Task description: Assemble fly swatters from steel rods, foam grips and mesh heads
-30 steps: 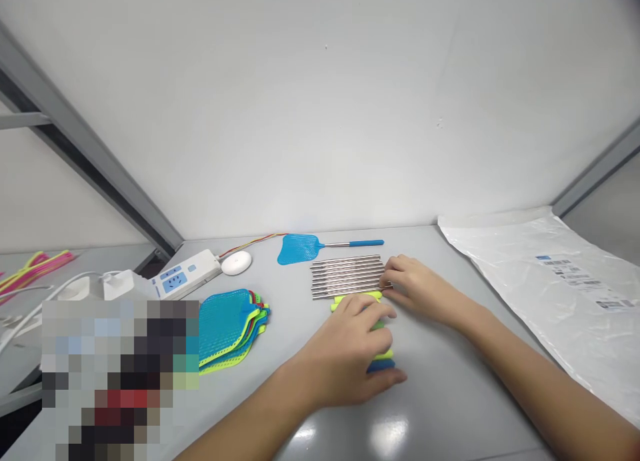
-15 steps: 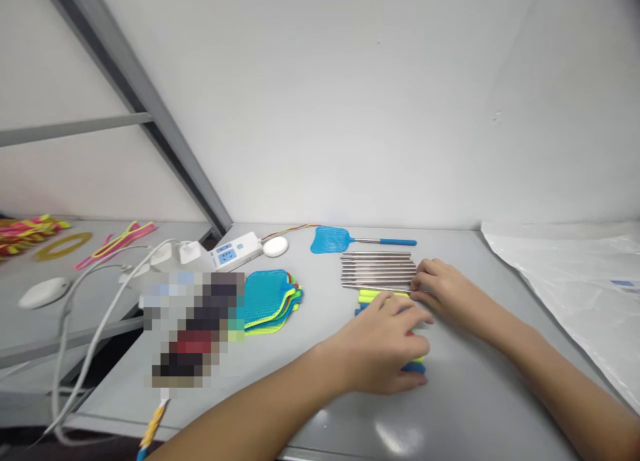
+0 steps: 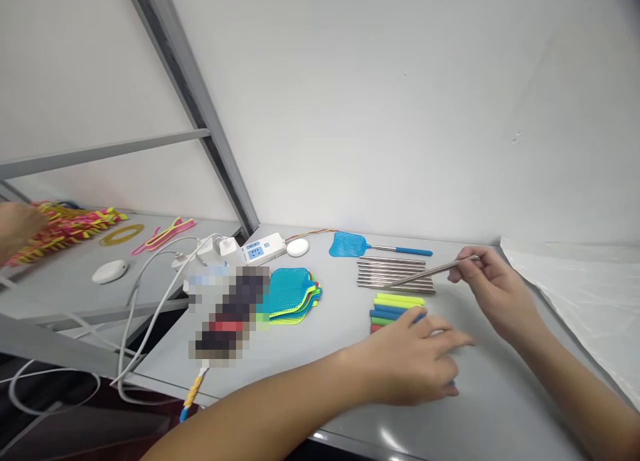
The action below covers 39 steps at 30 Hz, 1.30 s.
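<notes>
My right hand (image 3: pixel 493 288) pinches the end of a thin metal rod (image 3: pixel 425 273), which slants down leftward over a row of similar metal rods (image 3: pixel 383 273). My left hand (image 3: pixel 417 358) hovers over or rests on a row of coloured handle sleeves (image 3: pixel 397 301), its fingers spread. Yellow, blue, green and red sleeves show to the left of and beyond that hand; the others are covered. At the back lies an assembled fly swatter (image 3: pixel 350 244) with a blue head and blue grip. Left of the sleeves is a stack of swatter heads (image 3: pixel 287 292), blue on top.
A power strip (image 3: pixel 265 249) and a white round device (image 3: pixel 298 248) lie at the back left. A blurred-out object (image 3: pixel 233 314) with a cable is nearer. White plastic sheeting (image 3: pixel 575 301) covers the right side. Another person's hand (image 3: pixel 20 228) is at the neighbouring table.
My right hand has lifted one metal rod's end from the row and moved right with it. My left hand stays over the sleeves, more of which show. The view has turned left.
</notes>
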Motion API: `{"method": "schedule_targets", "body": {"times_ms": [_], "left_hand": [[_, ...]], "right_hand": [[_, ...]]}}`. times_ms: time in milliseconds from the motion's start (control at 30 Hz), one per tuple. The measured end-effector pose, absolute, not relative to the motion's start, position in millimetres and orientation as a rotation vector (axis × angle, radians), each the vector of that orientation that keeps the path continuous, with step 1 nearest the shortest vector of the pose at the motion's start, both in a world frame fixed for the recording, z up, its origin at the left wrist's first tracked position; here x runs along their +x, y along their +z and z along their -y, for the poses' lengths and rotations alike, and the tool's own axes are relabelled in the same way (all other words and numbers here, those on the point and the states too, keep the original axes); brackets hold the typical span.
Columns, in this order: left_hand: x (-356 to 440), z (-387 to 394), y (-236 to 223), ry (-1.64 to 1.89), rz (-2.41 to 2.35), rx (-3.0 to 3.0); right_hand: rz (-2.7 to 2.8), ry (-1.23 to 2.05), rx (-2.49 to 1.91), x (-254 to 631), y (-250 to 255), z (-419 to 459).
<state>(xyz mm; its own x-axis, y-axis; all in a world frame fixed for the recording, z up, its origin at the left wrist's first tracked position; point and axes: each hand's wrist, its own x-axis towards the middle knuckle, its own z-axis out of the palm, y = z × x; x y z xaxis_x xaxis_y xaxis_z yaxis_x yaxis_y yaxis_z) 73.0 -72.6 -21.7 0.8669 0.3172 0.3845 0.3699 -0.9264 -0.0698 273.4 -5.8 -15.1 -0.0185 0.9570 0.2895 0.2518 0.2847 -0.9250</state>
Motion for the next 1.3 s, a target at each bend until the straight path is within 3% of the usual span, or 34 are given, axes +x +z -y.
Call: {"method": "schedule_targets", "body": {"times_ms": [167, 300, 533, 700, 800, 933, 1000, 1300], "left_hand": [[82.1, 78.0, -20.6, -0.814, 0.522, -2.936], [81.5, 81.6, -28.5, -0.72, 0.441, -2.892], [78.0, 83.4, -33.7, -0.367, 0.457, -2.795], [74.3, 75.2, -22.2, -0.511, 0.777, -2.865], [67.0, 67.5, -12.4, -0.782, 0.882, -2.905], [57.7, 58.9, -6.6, -1.252, 0.846, -2.818], [55.6, 56.2, -8.1, -1.419, 0.816, -2.783], [57.2, 54.5, -10.7, -1.835, 0.593, -2.619]], "right_hand": [[1.02, 1.128, -0.853, 280.2, -6.6, -2.7], [0.802, 1.276, -0.835, 286.4, -6.9, -10.6], [0.893, 1.329, -0.895, 281.1, -2.8, -4.1], [1.03, 1.292, -0.954, 277.5, -2.0, 0.3], [1.213, 1.035, -1.056, 277.2, -5.6, 4.4], [1.722, 0.306, -1.094, 272.4, -12.1, 15.5], [1.973, 0.09, -0.973, 266.2, -16.1, 21.2], [2.264, -0.04, -0.647, 244.3, -32.8, 31.6]]}}
